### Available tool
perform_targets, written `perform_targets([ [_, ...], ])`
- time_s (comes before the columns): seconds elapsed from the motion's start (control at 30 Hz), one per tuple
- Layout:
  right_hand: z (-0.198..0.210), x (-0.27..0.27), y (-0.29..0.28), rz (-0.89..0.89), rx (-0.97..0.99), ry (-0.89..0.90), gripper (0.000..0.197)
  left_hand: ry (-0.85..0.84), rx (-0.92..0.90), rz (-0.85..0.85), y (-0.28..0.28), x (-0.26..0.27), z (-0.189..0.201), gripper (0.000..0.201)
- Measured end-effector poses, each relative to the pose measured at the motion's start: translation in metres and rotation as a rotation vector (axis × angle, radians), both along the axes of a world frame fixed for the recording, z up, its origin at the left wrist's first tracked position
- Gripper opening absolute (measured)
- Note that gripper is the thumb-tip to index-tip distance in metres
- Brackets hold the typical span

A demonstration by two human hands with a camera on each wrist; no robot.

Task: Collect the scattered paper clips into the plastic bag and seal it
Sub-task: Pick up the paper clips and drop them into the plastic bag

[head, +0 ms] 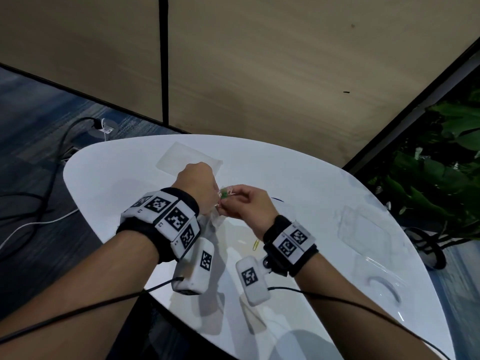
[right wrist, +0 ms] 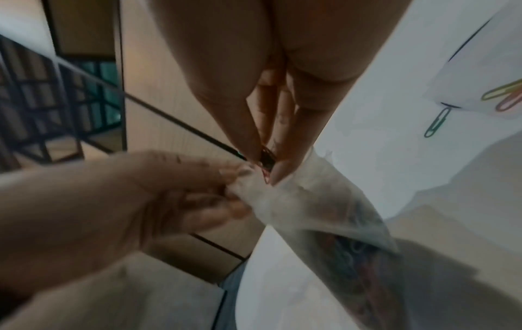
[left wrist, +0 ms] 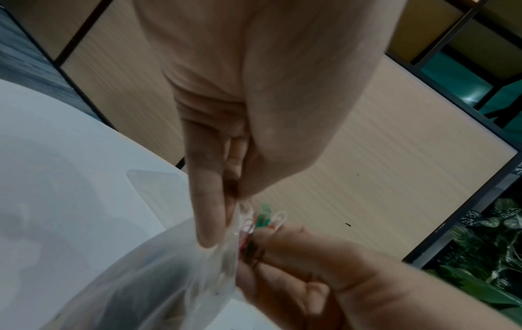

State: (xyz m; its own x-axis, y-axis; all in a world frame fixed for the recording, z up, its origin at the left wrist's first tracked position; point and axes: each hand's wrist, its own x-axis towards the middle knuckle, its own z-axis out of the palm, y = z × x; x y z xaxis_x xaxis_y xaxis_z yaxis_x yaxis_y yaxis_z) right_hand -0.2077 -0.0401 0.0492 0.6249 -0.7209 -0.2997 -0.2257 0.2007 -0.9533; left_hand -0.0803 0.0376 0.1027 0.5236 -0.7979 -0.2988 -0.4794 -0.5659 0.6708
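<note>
Above the white table [head: 130, 178] my left hand [head: 216, 201] pinches the top edge of a clear plastic bag [head: 213, 222], which hangs down from it. Several coloured clips show through the bag [right wrist: 353, 250] lower part. My right hand [head: 232, 201] pinches a small bunch of paper clips [head: 225, 193], green, white and red [left wrist: 264, 220], right at the bag's mouth [left wrist: 240, 214], touching the left hand's fingers. A yellow clip [head: 255, 245] lies on the table under my right wrist. More loose clips, one green [right wrist: 436, 125] and a yellow and pink pair [right wrist: 505, 93], lie on the table.
Two other clear flat bags lie on the table, one at the far side [head: 187, 158] and one at the right [head: 363, 229]. A wood partition [head: 259, 74] stands behind the table, plants [head: 446, 165] to the right, cables [head: 52, 157] on the floor at left.
</note>
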Motion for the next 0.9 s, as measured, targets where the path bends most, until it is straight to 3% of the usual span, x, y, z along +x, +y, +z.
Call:
perform_targets([
  [0.13,-0.003,0.005,0.002,0.063,-0.469,0.345,0.007,0.041,-0.001,0.006,0.000,0.000,-0.001,0.017],
  [0.23,0.003,0.011,-0.002,0.139,-0.677,0.455,0.005,0.046,0.000,0.007,-0.001,-0.002,-0.002,0.017],
  [0.33,0.005,0.015,-0.003,0.252,-0.744,0.540,0.016,0.025,-0.001,-0.003,-0.001,-0.001,-0.001,0.019],
  [0.47,0.006,0.019,-0.003,0.305,-0.819,0.601,0.015,0.010,0.001,-0.018,0.001,-0.002,0.000,0.021],
  [0.67,0.004,0.022,-0.001,0.374,-0.818,0.609,0.012,-0.002,0.011,-0.025,0.003,-0.001,0.001,0.020],
  [0.8,0.005,0.019,-0.002,0.460,-0.838,0.559,0.021,0.001,0.013,-0.028,0.002,-0.001,0.003,0.021],
  [0.9,0.015,0.013,-0.005,0.657,-0.844,0.561,0.029,-0.003,0.020,-0.025,0.002,0.000,0.003,0.022],
])
